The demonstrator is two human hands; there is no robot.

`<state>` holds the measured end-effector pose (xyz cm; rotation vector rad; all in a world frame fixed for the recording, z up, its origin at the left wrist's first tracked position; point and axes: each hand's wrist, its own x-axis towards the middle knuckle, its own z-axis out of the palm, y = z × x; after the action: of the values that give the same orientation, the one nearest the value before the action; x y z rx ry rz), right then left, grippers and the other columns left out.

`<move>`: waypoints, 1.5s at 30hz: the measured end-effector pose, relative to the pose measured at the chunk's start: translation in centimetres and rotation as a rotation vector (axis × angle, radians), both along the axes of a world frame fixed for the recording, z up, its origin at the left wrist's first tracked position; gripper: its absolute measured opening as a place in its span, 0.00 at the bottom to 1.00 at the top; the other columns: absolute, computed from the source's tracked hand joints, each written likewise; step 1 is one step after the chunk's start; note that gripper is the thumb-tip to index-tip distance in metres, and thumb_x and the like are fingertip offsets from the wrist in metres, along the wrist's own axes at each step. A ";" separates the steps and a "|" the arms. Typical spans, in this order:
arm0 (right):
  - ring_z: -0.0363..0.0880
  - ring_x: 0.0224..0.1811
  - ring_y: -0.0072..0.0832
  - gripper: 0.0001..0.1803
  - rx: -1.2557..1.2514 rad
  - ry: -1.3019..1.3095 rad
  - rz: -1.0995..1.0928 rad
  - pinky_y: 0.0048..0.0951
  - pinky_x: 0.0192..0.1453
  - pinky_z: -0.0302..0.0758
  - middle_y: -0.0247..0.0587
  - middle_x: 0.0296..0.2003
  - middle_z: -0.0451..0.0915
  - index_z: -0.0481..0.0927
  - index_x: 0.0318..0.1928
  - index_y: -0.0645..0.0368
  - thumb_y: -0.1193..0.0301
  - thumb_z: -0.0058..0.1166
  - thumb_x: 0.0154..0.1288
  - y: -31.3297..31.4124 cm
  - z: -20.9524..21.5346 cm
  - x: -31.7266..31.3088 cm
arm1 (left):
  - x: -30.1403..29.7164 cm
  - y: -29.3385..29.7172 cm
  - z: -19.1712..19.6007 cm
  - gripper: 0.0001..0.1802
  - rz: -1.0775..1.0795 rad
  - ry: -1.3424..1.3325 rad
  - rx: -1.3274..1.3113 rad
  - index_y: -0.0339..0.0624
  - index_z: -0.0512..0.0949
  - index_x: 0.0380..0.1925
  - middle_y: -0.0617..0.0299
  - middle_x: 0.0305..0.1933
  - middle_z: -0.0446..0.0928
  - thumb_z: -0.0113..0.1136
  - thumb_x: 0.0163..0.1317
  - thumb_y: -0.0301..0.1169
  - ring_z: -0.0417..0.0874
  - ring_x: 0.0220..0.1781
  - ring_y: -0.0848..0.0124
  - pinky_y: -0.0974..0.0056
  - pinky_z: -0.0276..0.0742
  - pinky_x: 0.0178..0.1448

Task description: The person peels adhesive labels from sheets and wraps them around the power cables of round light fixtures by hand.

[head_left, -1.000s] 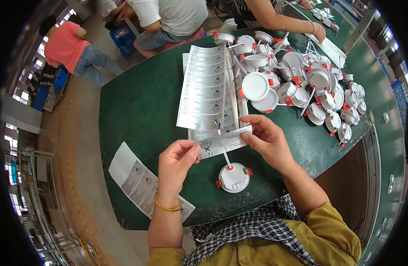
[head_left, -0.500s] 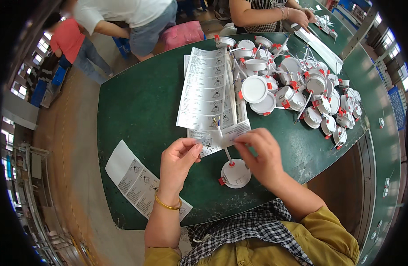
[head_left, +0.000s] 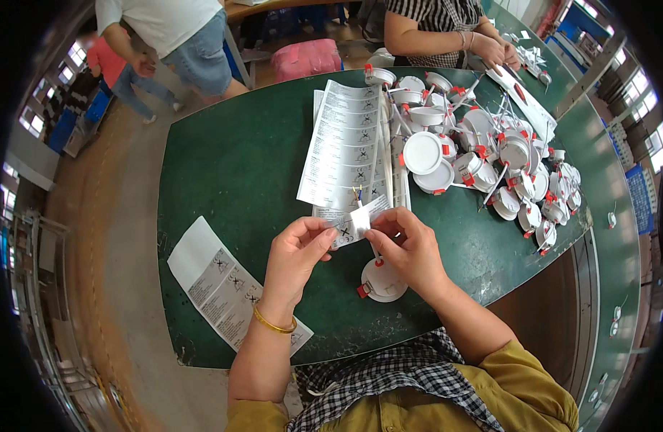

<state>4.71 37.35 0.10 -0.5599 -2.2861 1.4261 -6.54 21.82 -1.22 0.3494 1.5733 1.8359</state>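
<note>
A printed white sticker label (head_left: 346,230) is wrapped partly about the white cable (head_left: 359,204) of a round downlight (head_left: 385,279). My left hand (head_left: 295,258) pinches the label's left end between thumb and fingers. At the cable, my right hand (head_left: 409,250) presses the label with thumb and forefinger, where a shiny fold shows. Thin coloured wire ends stick out above the label. The downlight lies on the green table below my hands, its red clip to the left; my right hand hides part of its cable.
Sheets of printed labels (head_left: 340,144) lie just beyond my hands. A part-used label strip (head_left: 214,282) rests at the left. A heap of white downlights (head_left: 482,155) with red clips covers the right side. Across the table a co-worker's hands (head_left: 493,52) are busy; another person (head_left: 176,36) stands far left.
My right hand has moved left to the cable, and the label's right part is now folded in. The standing person at the far left has shifted left.
</note>
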 end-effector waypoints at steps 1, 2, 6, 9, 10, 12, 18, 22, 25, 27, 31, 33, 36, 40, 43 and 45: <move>0.80 0.25 0.22 0.12 -0.114 -0.007 0.016 0.24 0.27 0.75 0.39 0.26 0.80 0.74 0.37 0.63 0.74 0.63 0.57 0.1 -0.5 0.1 | 0.0 0.0 0.1 0.09 0.000 0.007 -0.005 0.38 0.77 0.40 0.64 0.35 0.80 0.61 0.62 0.29 0.79 0.35 0.78 0.74 0.73 0.37; 0.79 0.25 0.20 0.13 -0.228 -0.015 0.032 0.23 0.27 0.75 0.38 0.26 0.80 0.72 0.39 0.63 0.74 0.63 0.58 0.2 -0.7 0.3 | 0.0 0.0 0.1 0.09 0.010 0.004 0.002 0.38 0.77 0.40 0.64 0.35 0.80 0.61 0.62 0.29 0.79 0.35 0.78 0.74 0.73 0.37; 0.78 0.25 0.19 0.14 -0.185 -0.083 0.071 0.21 0.29 0.75 0.37 0.28 0.80 0.71 0.41 0.62 0.75 0.62 0.58 0.0 -0.1 1.0 | 0.1 0.0 -0.1 0.08 -0.007 0.052 0.001 0.38 0.78 0.39 0.66 0.34 0.80 0.62 0.62 0.29 0.78 0.34 0.81 0.75 0.73 0.38; 0.78 0.27 0.18 0.15 -0.165 -0.046 0.080 0.21 0.30 0.74 0.37 0.29 0.80 0.70 0.42 0.62 0.76 0.62 0.58 -0.1 -0.3 1.9 | 0.6 0.1 -0.2 0.08 -0.009 0.123 0.000 0.36 0.79 0.39 0.66 0.33 0.80 0.63 0.60 0.27 0.78 0.34 0.82 0.76 0.74 0.39; 0.79 0.28 0.18 0.15 -0.142 -0.013 0.057 0.21 0.31 0.75 0.36 0.30 0.80 0.70 0.42 0.62 0.76 0.62 0.58 -0.1 -0.5 2.2 | 0.8 0.1 -0.3 0.08 -0.010 0.167 0.007 0.35 0.79 0.38 0.66 0.33 0.81 0.63 0.60 0.26 0.78 0.35 0.82 0.75 0.75 0.40; 0.79 0.30 0.18 0.15 -0.113 0.018 0.035 0.20 0.31 0.75 0.36 0.30 0.80 0.70 0.42 0.62 0.77 0.62 0.58 -0.2 -0.7 2.6 | 1.3 0.3 -0.1 0.09 -0.001 0.204 -0.014 0.35 0.79 0.39 0.65 0.33 0.81 0.63 0.59 0.25 0.79 0.35 0.81 0.74 0.75 0.41; 0.81 0.33 0.19 0.14 -0.123 0.112 0.012 0.21 0.38 0.79 0.37 0.33 0.80 0.71 0.42 0.63 0.79 0.62 0.58 -0.5 -1.3 3.6 | 2.5 0.5 1.2 0.10 0.041 0.348 -0.079 0.35 0.78 0.40 0.63 0.34 0.81 0.64 0.58 0.24 0.80 0.35 0.80 0.74 0.76 0.40; 0.82 0.35 0.21 0.14 -0.089 0.124 0.029 0.22 0.39 0.79 0.38 0.34 0.80 0.72 0.44 0.64 0.80 0.61 0.59 -0.2 -1.6 4.2 | 2.7 0.5 1.0 0.10 0.050 0.371 -0.037 0.35 0.80 0.39 0.63 0.33 0.82 0.65 0.57 0.25 0.80 0.33 0.80 0.74 0.76 0.39; 0.82 0.35 0.22 0.14 -0.038 0.125 0.066 0.23 0.40 0.79 0.38 0.34 0.81 0.72 0.45 0.64 0.80 0.60 0.59 0.1 -1.8 4.6 | 2.7 0.2 1.1 0.09 -0.026 0.292 -0.020 0.35 0.80 0.38 0.62 0.31 0.81 0.66 0.56 0.25 0.80 0.33 0.80 0.74 0.76 0.38; 0.83 0.36 0.22 0.14 -0.007 0.136 0.086 0.23 0.40 0.79 0.39 0.35 0.81 0.72 0.45 0.64 0.80 0.59 0.60 0.3 -1.9 4.7 | 2.8 0.3 1.3 0.07 -0.055 0.237 -0.012 0.35 0.80 0.36 0.62 0.33 0.80 0.64 0.58 0.24 0.79 0.34 0.80 0.76 0.75 0.39; 0.83 0.37 0.23 0.13 -0.012 0.150 0.118 0.23 0.41 0.79 0.40 0.36 0.82 0.72 0.46 0.65 0.80 0.57 0.61 0.3 -1.8 4.8 | 2.8 0.2 1.3 0.05 -0.034 0.464 -0.077 0.34 0.79 0.34 0.58 0.46 0.75 0.63 0.59 0.24 0.76 0.40 0.79 0.76 0.75 0.45; 0.83 0.37 0.23 0.13 -0.017 0.163 0.133 0.24 0.41 0.79 0.41 0.36 0.82 0.72 0.46 0.65 0.81 0.57 0.62 0.3 -1.8 4.8 | 2.9 0.3 0.8 0.07 -0.020 0.450 -0.026 0.34 0.79 0.35 0.56 0.51 0.74 0.64 0.58 0.25 0.78 0.42 0.76 0.74 0.76 0.44; 0.83 0.37 0.24 0.13 -0.067 0.171 0.127 0.24 0.42 0.79 0.40 0.37 0.82 0.72 0.47 0.65 0.81 0.56 0.62 0.3 -1.8 4.8 | 2.8 0.7 0.0 0.08 0.002 0.459 0.089 0.34 0.79 0.35 0.53 0.53 0.74 0.65 0.57 0.26 0.80 0.45 0.72 0.71 0.77 0.48; 0.83 0.38 0.23 0.14 -0.130 0.199 0.120 0.23 0.42 0.79 0.40 0.37 0.81 0.71 0.48 0.65 0.81 0.56 0.63 0.4 -2.0 4.8 | 3.4 1.0 0.6 0.07 -0.039 0.179 0.176 0.32 0.78 0.34 0.51 0.50 0.77 0.63 0.59 0.24 0.80 0.49 0.71 0.67 0.76 0.55; 0.82 0.38 0.22 0.15 -0.139 0.207 0.081 0.23 0.42 0.79 0.39 0.37 0.80 0.71 0.49 0.66 0.81 0.56 0.62 0.3 -2.0 4.7 | 3.6 0.8 1.3 0.06 -0.030 0.150 0.117 0.31 0.77 0.35 0.51 0.50 0.77 0.62 0.60 0.23 0.79 0.48 0.71 0.66 0.76 0.55; 0.82 0.38 0.22 0.15 -0.132 0.201 0.056 0.22 0.42 0.79 0.38 0.37 0.80 0.71 0.49 0.65 0.81 0.56 0.62 0.3 -2.0 4.7 | 3.5 0.8 1.1 0.06 -0.038 0.165 0.117 0.31 0.77 0.35 0.50 0.53 0.76 0.62 0.60 0.23 0.79 0.50 0.70 0.65 0.75 0.57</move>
<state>9.44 37.63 -1.90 -0.3739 -2.0770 1.5914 -3.00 22.62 -0.16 0.5941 1.5597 1.9148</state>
